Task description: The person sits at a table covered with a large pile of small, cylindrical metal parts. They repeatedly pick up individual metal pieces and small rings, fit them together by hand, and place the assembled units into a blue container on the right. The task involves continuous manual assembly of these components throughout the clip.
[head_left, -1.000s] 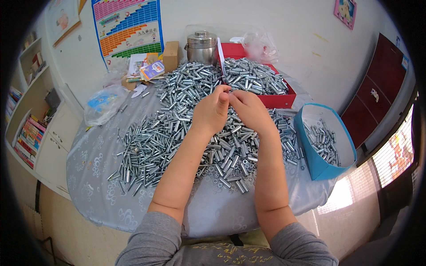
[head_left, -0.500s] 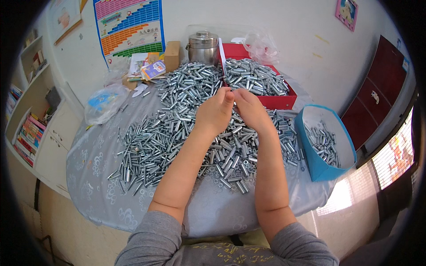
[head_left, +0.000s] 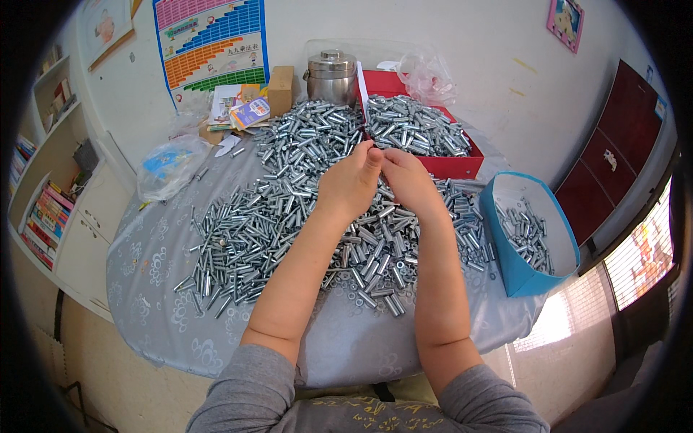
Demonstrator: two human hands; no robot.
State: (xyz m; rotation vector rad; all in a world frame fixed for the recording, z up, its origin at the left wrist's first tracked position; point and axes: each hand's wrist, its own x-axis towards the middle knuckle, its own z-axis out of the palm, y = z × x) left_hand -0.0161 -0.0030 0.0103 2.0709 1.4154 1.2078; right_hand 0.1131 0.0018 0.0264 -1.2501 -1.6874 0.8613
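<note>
Grey cloth (head_left: 346, 346) lies nearest us. Pile of metal pieces (head_left: 245, 245) spreads across it. Over pile, we hold left hand (head_left: 349, 182) and right hand (head_left: 408, 182) close together, fingers bent; we cannot tell what, if anything, either grips. Blue bin (head_left: 516, 263), partly filled with metal pieces, stands right of pile. Beyond our hands, red box (head_left: 455, 168) holds heaped pieces; steel pot (head_left: 330, 78) stands left of it.

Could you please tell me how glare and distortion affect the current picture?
Head view: bright glare on the floor at right, below the blue bin; head view: the fisheye bends the bookshelf at left, and the corners go black; head view: the metal pieces show small bright highlights.
</note>
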